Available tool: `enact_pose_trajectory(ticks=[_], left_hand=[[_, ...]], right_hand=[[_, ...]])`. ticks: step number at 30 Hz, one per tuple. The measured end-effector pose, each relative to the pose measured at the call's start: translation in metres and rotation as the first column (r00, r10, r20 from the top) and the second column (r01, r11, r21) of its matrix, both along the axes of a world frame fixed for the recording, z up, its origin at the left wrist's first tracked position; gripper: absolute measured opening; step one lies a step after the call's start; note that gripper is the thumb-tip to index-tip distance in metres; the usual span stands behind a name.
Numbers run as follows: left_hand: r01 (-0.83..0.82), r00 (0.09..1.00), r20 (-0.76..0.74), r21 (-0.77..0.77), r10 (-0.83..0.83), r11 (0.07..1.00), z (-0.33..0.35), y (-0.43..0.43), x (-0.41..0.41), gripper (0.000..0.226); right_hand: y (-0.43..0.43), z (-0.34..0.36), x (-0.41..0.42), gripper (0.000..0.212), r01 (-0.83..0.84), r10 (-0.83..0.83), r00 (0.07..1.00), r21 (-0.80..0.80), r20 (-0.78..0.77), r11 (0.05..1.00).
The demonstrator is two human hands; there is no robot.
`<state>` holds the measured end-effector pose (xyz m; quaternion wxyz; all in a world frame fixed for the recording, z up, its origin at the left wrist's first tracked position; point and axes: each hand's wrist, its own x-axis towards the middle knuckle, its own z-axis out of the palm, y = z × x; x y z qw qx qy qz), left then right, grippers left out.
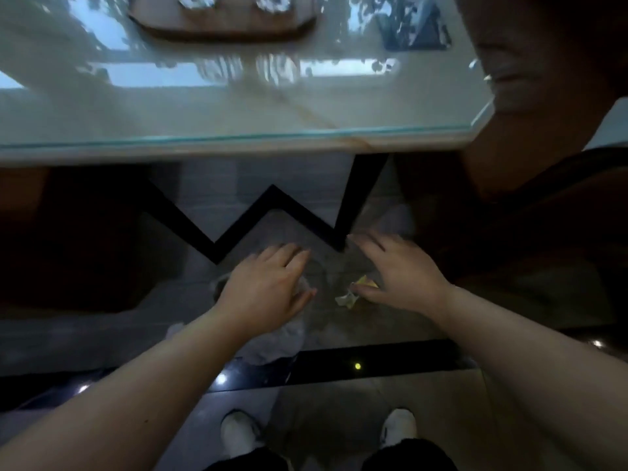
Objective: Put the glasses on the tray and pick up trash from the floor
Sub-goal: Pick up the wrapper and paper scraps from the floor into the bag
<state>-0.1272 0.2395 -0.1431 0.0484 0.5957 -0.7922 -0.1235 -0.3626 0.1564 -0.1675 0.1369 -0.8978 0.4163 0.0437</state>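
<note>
Yellow wrapper point(356, 290) lies on the floor point(339, 419) below the table point(238, 107), touching your right hand point(401, 270), whose fingers are spread, not yet closed. Your left hand point(268, 283), fingers loosely apart, covers pale clear trash point(282, 338) beside it. Up on the table, the tray point(221, 25) seems to hold two glasses point(197, 0), so the trash is what's left.

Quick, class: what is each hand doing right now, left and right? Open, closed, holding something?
Left hand: open, fingers spread over pale crumpled trash, nothing gripped.
Right hand: open, thumb touching the yellow-white wrapper on the floor, not yet holding it.
</note>
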Motion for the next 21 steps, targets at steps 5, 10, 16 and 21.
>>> enact_pose_trajectory(ticks=[5, 10, 16, 21], left_hand=[[0.009, 0.999, 0.032, 0.18, -0.015, 0.984, -0.143, -0.019, -0.058, 0.061], [-0.05, 0.997, 0.066, 0.266, 0.034, 0.963, -0.285, -0.042, -0.105, 0.052], [-0.213, 0.975, 0.032, 0.432, 0.221, 0.876, -0.431, -0.056, -0.144, 0.054], [-0.334, 0.941, 0.11, 0.469, 0.32, 0.818, -0.518, -0.061, -0.159, 0.046]], right_hand=[[-0.015, -0.143, -0.048, 0.081, 0.011, -0.011, 1.0, 0.008, -0.01, 1.0], [-0.027, -0.283, -0.085, 0.081, 0.08, -0.079, 0.997, 0.07, -0.027, 0.994], [-0.039, -0.414, -0.109, 0.078, 0.198, -0.184, 0.976, 0.119, -0.115, 0.973], [-0.056, -0.493, -0.111, 0.082, 0.151, -0.125, 0.976, 0.142, -0.18, 0.978]])
